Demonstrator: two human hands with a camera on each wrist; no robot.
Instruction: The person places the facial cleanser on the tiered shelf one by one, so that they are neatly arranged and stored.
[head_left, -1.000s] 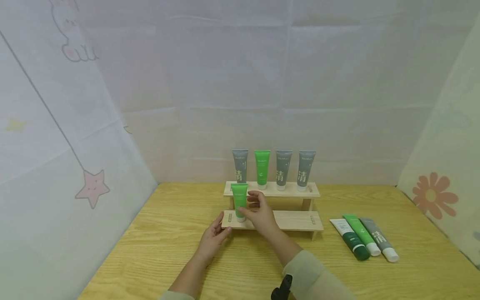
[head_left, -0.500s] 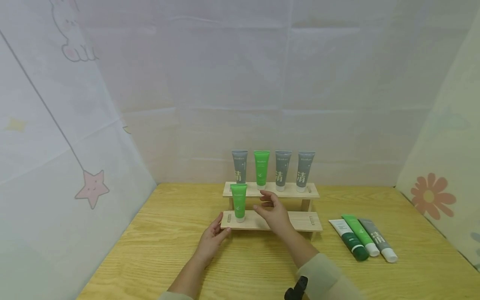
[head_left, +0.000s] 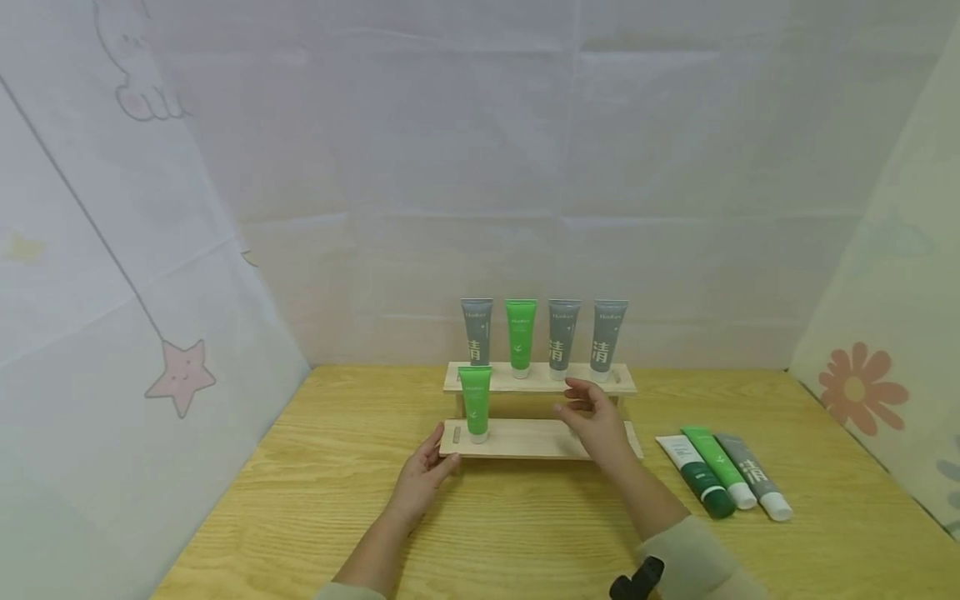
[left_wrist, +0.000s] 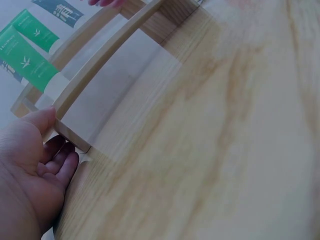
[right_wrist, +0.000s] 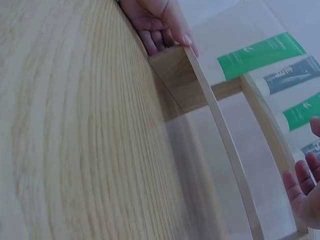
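A two-tier wooden display stand (head_left: 525,440) is on the table. My left hand (head_left: 420,479) grips the left end of its lower step; in the left wrist view the thumb lies at the board's corner and the fingers curl by the leg. On that step, near the left end, a green squeeze tube (head_left: 476,404) stands upright on its white cap. My right hand (head_left: 600,425) hovers over the right part of the lower step, fingers loosely bent, holding nothing. Along the upper step stand a green tube (head_left: 521,333) and several grey tubes (head_left: 563,335).
Right of the stand, three tubes lie side by side on the table: a white and dark green tube (head_left: 699,477), a green tube (head_left: 720,467) and a grey tube (head_left: 754,477). Printed cloth (head_left: 450,167) hangs behind the table and at both sides.
My right hand has let go of the green tube on the lower step and moved right along the stand. The tube stays upright there. My left hand keeps its grip.
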